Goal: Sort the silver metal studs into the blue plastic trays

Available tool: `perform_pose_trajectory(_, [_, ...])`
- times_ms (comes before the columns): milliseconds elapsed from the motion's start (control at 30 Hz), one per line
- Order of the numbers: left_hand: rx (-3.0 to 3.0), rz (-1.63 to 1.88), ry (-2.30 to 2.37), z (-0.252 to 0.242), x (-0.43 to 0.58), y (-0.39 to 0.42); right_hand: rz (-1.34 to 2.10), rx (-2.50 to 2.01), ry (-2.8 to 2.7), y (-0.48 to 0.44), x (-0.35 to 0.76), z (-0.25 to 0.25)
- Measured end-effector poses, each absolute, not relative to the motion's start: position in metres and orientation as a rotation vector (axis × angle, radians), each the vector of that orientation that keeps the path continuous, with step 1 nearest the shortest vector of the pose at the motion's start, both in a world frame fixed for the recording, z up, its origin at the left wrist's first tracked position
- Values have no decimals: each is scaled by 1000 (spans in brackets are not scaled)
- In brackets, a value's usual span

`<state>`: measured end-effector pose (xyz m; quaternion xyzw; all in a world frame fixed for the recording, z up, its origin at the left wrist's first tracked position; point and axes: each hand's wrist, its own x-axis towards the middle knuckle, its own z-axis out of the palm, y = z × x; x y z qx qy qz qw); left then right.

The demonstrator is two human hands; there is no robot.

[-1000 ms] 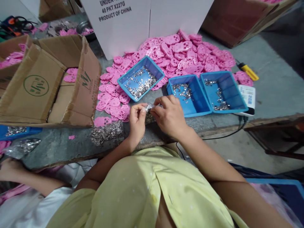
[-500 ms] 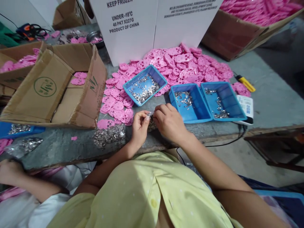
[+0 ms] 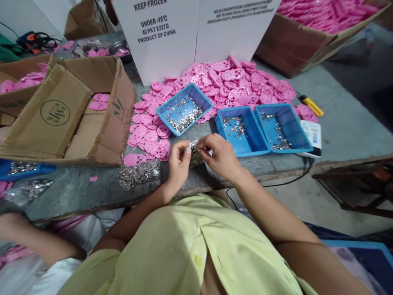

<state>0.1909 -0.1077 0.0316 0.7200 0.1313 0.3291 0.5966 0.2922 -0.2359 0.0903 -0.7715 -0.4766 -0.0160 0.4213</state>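
Observation:
My left hand (image 3: 179,167) pinches the top of a clear plastic bag of small metal pieces (image 3: 195,159) between thumb and index finger. On the other side of the bag's top, my right hand (image 3: 221,157) is closed, its fingertips pinching the plastic. Behind the hands, a tilted blue bin (image 3: 186,114) contains small shiny metal pieces. Left of my left hand lies a second bag of metal pieces (image 3: 141,175). Pink perforated plastic pieces (image 3: 150,137) are heaped beyond it. What the fingertips grip is partly hidden.
Two more blue bins (image 3: 242,130) stand right of my hands, beside a white device (image 3: 312,137) with a cable. A yellow-handled tool (image 3: 313,107) lies behind. An open cardboard box (image 3: 104,135) stands left. A co-worker's arm (image 3: 39,241) is at lower left.
The whole view has shifted slightly, moving the bench things left. My right fingers have loosened from a tighter curl and show a gap behind the fingertips. My left hand keeps its pinch.

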Motion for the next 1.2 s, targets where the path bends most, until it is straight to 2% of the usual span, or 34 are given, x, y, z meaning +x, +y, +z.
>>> perform_pose_trajectory(267, [1805,826,226,39,189,-104,23,-1903,-1092,-233,294,89])
perform_pose_trajectory(600, [1795,747,253,43,189,-101,439,-1461,-566,-228,305,84])
perform_pose_trajectory(867, [1731,743,241,42,188,-101,621,-1173,-310,-233,309,93])
perform_pose_trajectory(1200, [1725,746,257,41,188,-103,465,-1131,-329,-238,310,91])
